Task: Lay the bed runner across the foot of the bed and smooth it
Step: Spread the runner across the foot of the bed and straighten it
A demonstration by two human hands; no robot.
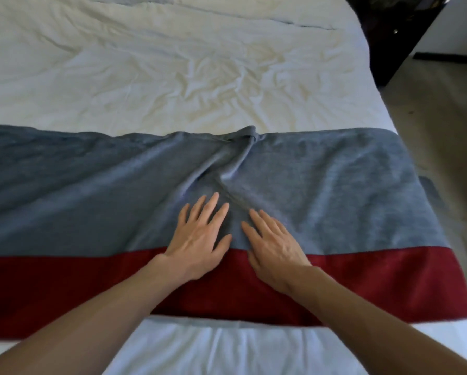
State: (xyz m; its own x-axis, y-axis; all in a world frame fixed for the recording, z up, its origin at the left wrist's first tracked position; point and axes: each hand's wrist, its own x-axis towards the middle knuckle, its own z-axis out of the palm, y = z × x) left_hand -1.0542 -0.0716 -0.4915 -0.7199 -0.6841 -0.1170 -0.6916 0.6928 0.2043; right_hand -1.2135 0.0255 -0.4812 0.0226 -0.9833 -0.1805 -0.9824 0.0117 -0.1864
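— Where was the bed runner [335, 185]?
— Across the bed's [118, 77] foot, creased mid-width.
— And the 2 hands?
— Left hand [200, 239] and right hand [273, 247] lay flat, fingers spread, holding nothing.

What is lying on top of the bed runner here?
Both hands, left hand and right hand, rest flat and open on the bed runner. The fabric beneath their palms is covered.

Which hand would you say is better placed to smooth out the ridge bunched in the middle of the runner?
Probably the right hand: the fold in the runner runs down to its fingertips, while the left hand lies flat just beside it.
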